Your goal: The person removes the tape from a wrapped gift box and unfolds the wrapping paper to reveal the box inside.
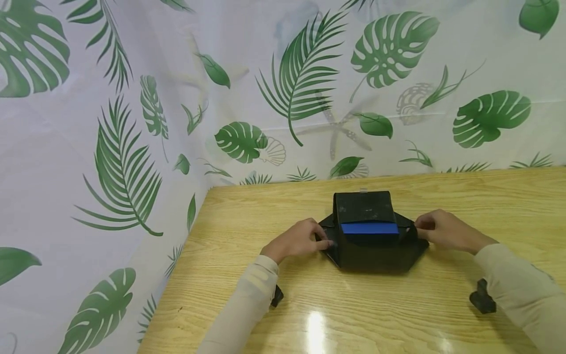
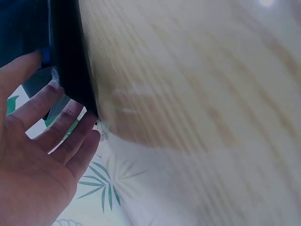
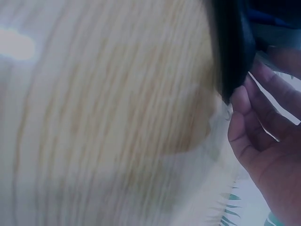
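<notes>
A black folding box (image 1: 373, 255) sits on the table in the head view, its top panel raised and flaps spread at both sides. A blue strip (image 1: 370, 228) shows below the raised panel. My left hand (image 1: 298, 238) pinches the left side flap; in the left wrist view its thumb lies on one side of the black panel (image 2: 70, 56) and the fingertips meet its edge. At the opposite end, my right hand (image 1: 451, 231) pinches the right flap between thumb and fingers. The right wrist view shows these fingers (image 3: 263, 117) at the flap's lower corner. The box's inside is mostly hidden.
The box rests on a light wood-grain table (image 1: 345, 305). Behind and to the left hangs a white cloth (image 1: 172, 98) printed with green leaves. Small black devices (image 1: 483, 297) sit under both wrists.
</notes>
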The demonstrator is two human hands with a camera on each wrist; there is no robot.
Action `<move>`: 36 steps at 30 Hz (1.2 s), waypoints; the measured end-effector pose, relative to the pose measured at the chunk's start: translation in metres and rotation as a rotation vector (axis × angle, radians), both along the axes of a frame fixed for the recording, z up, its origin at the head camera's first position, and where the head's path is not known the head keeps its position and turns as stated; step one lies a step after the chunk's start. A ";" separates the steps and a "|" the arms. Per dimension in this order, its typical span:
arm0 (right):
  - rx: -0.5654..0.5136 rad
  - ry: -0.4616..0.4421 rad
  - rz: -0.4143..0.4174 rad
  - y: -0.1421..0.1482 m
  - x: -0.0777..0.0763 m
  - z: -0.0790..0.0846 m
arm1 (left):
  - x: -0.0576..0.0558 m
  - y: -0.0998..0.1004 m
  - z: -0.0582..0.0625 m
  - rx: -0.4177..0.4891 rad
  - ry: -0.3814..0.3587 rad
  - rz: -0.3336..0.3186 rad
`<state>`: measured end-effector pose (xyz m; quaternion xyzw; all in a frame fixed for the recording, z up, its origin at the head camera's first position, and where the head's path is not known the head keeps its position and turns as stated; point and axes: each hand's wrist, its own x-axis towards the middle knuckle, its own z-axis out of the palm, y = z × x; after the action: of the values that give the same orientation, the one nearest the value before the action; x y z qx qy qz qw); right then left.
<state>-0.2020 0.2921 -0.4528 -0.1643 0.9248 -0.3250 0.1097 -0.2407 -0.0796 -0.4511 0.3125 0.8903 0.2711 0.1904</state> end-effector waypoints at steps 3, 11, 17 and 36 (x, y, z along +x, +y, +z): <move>-0.016 -0.019 0.013 0.000 0.001 0.000 | 0.003 0.000 0.000 -0.019 -0.001 -0.009; -0.103 -0.035 0.087 0.000 0.004 -0.002 | 0.008 0.001 0.004 -0.067 0.029 -0.061; -0.167 -0.114 0.128 0.000 0.007 -0.002 | 0.010 0.003 0.006 -0.079 0.065 -0.116; -0.079 -0.123 0.122 -0.002 0.013 0.005 | 0.013 0.002 0.009 -0.031 0.048 -0.164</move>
<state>-0.1886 0.2898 -0.4473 -0.2042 0.8911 -0.3636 0.1790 -0.2280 -0.0776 -0.4424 0.3879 0.8700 0.2333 0.1953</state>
